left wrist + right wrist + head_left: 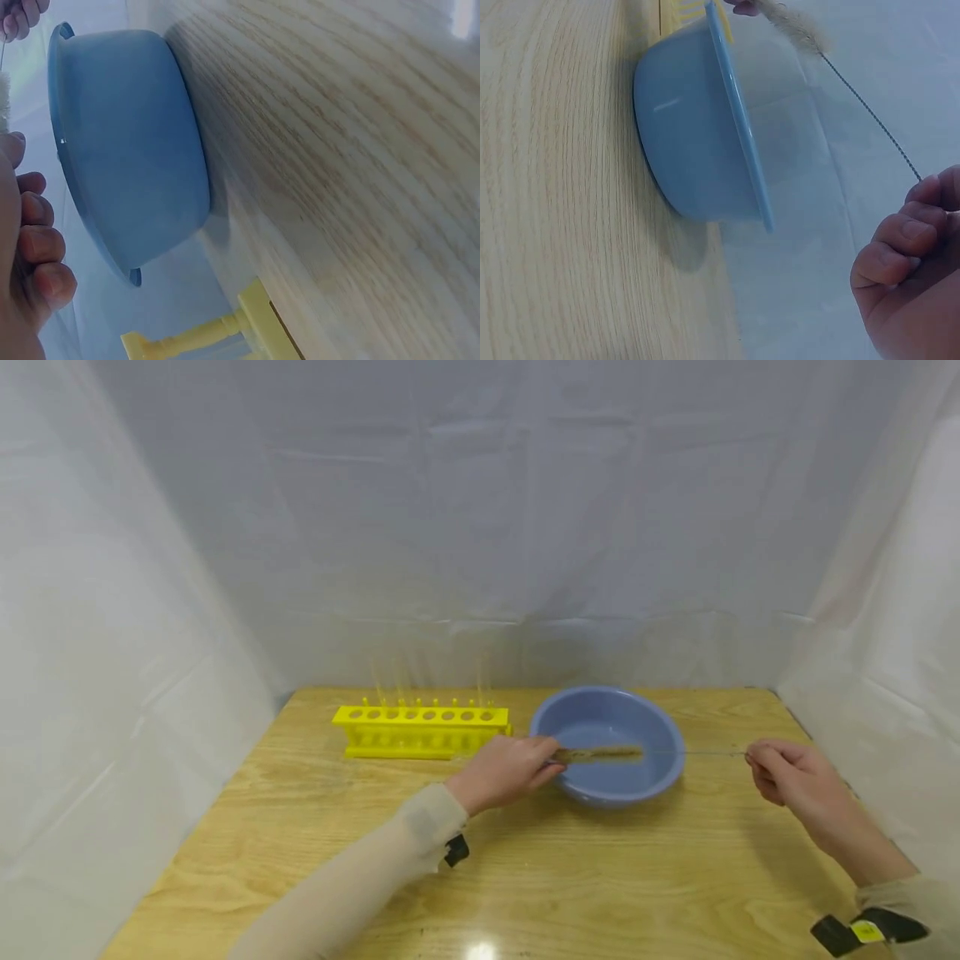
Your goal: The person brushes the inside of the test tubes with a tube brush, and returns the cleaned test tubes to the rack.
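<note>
In the head view my left hand [510, 768] has its fingers curled round a clear test tube, mostly hidden by the hand. A bristle test tube brush [618, 752] emerges from the tube, its bristles narrower close to the hand and fuller farther out. My right hand [795, 781] pinches the far end of the brush's thin twisted wire handle [870, 112]. The brush lies level over the blue basin [607, 789], with the wire stretched past the basin's right rim. In the left wrist view the curled left fingers [41, 244] show beside the basin.
A yellow test tube rack [420, 717] stands left of the basin, just beyond the left hand. Several clear tubes [482, 675] rise along its back. White sheeting [480, 527] encloses the wooden table [375, 852] at the back and sides.
</note>
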A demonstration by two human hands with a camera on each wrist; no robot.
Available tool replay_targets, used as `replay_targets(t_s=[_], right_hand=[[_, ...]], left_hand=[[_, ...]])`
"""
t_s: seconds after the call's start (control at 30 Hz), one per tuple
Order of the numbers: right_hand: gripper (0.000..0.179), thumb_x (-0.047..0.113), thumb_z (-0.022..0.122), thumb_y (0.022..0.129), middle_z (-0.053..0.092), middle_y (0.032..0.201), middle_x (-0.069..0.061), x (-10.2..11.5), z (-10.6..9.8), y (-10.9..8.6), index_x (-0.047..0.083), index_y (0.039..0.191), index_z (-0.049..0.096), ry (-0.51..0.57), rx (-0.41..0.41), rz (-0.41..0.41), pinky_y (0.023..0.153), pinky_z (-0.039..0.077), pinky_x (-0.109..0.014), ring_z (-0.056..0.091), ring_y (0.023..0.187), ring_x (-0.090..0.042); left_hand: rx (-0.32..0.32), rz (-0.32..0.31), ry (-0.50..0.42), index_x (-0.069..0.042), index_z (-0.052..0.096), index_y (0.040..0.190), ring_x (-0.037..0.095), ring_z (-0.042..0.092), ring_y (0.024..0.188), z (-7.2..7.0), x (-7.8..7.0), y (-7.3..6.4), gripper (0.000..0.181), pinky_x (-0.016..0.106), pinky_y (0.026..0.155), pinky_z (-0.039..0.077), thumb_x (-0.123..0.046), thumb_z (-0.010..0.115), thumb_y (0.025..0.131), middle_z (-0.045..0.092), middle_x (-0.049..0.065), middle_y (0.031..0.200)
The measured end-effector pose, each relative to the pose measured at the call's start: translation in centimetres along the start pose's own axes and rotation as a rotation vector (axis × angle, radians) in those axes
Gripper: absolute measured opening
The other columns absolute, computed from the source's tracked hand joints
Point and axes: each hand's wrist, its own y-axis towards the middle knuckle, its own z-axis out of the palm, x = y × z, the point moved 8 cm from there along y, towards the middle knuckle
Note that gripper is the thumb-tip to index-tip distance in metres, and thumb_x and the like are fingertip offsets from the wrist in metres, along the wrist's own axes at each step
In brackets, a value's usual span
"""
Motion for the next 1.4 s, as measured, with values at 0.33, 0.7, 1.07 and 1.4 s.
replay_targets(t_s=[0.33,0.7,1.07,1.4], right_hand=[[0.029,0.018,0.046,0.108,0.061,0.073,0.005,0.5,-0.1,0.1,0.003,0.096,0.068,0.078,0.018,-0.112,0.051,0.037,-0.031,0.047,0.058,-0.013],[0.028,0.013,0.044,0.108,0.058,0.070,0.003,0.9,1.3,0.9,0.000,0.095,0.066,0.060,0.080,-0.156,0.049,0.037,-0.032,0.050,0.056,-0.014],[0.030,0.010,0.046,0.107,0.059,0.071,-0.002,2.4,6.0,1.8,-0.011,0.096,0.064,0.066,0.126,-0.223,0.050,0.045,-0.030,0.053,0.056,-0.013],[0.025,0.003,0.046,0.105,0.058,0.070,-0.005,3.7,11.4,2.4,0.003,0.092,0.067,-0.002,0.187,-0.416,0.050,0.047,-0.030,0.054,0.055,-0.016]], left_hand=[[-0.051,0.010,0.039,-0.016,0.059,0.107,0.004,0.058,0.060,-0.9,0.0,-0.4,0.019,0.020,0.049,0.043,-0.034,0.055,0.104,0.068,-0.007,0.088],[-0.036,0.015,0.066,-0.017,0.058,0.102,0.003,0.054,0.059,-1.2,-0.6,-0.3,0.017,0.020,0.048,0.041,-0.034,0.055,0.104,0.065,-0.009,0.084],[-0.035,0.042,0.094,-0.018,0.057,0.096,0.005,0.052,0.058,-0.9,-2.0,0.9,0.022,0.021,0.050,0.044,-0.037,0.053,0.104,0.060,-0.009,0.079],[-0.050,0.054,0.155,-0.016,0.062,0.099,0.008,0.060,0.059,-0.5,-3.1,1.7,0.026,0.026,0.051,0.050,-0.040,0.052,0.104,0.067,-0.008,0.083]])
